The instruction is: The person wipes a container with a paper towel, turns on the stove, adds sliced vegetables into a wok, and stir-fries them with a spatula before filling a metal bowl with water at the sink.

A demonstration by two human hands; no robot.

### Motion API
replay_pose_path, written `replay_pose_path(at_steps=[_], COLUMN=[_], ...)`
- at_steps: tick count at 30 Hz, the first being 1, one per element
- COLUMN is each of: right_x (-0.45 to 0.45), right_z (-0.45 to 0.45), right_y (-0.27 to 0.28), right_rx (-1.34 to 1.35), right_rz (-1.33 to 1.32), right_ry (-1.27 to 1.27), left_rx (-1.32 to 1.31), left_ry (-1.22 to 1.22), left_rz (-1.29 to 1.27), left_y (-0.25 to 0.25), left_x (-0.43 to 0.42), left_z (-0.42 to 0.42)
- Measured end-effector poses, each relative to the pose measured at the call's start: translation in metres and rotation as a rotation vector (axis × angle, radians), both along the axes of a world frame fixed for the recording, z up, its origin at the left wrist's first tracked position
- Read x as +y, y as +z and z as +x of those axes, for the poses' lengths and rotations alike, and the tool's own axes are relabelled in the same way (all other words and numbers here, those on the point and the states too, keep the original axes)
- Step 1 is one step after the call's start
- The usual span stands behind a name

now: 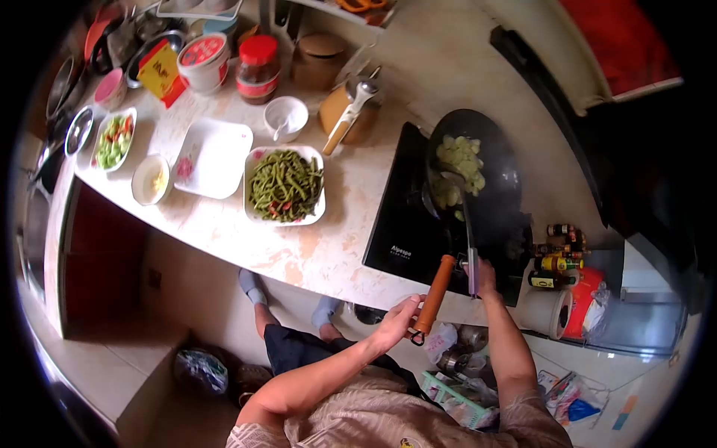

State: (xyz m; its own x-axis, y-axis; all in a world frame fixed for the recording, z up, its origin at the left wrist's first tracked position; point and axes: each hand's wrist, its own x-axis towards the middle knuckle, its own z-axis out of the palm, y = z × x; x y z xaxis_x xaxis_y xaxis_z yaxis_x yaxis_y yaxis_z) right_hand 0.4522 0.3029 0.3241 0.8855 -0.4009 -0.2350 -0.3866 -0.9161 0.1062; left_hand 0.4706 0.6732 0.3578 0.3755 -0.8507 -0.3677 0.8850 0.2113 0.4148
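Observation:
My left hand [399, 322] is closed at the lower end of an orange wooden handle [435, 295] with a black hanging loop, which appears to belong to the wok. My right hand [484, 279] grips a metal spatula [468, 224], its head down among the food. Pale green sliced vegetable pieces [461, 163] lie in the dark wok [497, 160], bunched towards its upper left side. Under the wok is a black cooktop [396, 231]. The handle's joint with the wok is hard to make out, and my right fingers are partly hidden.
On the counter left of the cooktop stand a dish of cooked green beans [284, 187], a white flowered dish [216, 158], a small bowl [151, 179] and a wooden-handled pot [351, 112]. Bottles [556, 263] lie right of the cooktop. A dark hood edge [553, 112] hangs at upper right.

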Motion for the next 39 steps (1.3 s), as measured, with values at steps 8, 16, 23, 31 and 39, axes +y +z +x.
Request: replay_pose_path(at_steps=[8,16,23,31,39], right_x=[0.010,0.000,-0.053,-0.069,0.054], right_z=[0.000,-0.002,-0.024,-0.025,0.021], right_y=[0.005,-0.005,-0.043,-0.035,0.060], right_rx=[-0.139,-0.106,-0.328,-0.126,-0.490], right_rz=[0.125,0.219,0.526,0.423,0.706], right_ry=[0.040,-0.185,-0.114,-0.067,-0.777], left_rx=[-0.140,-0.070,-0.152,-0.102,-0.115], left_ry=[0.049,0.114,0.209,0.181,0.202], left_rz=[0.012,-0.061,-0.057,-0.047,-0.039], left_y=[0.008,0.004,0.001,0.027,0.024], left_x=[-0.004,-0.008,-0.014,-0.002,-0.011], left_z=[0.016,0.012,0.013,0.026,0.021])
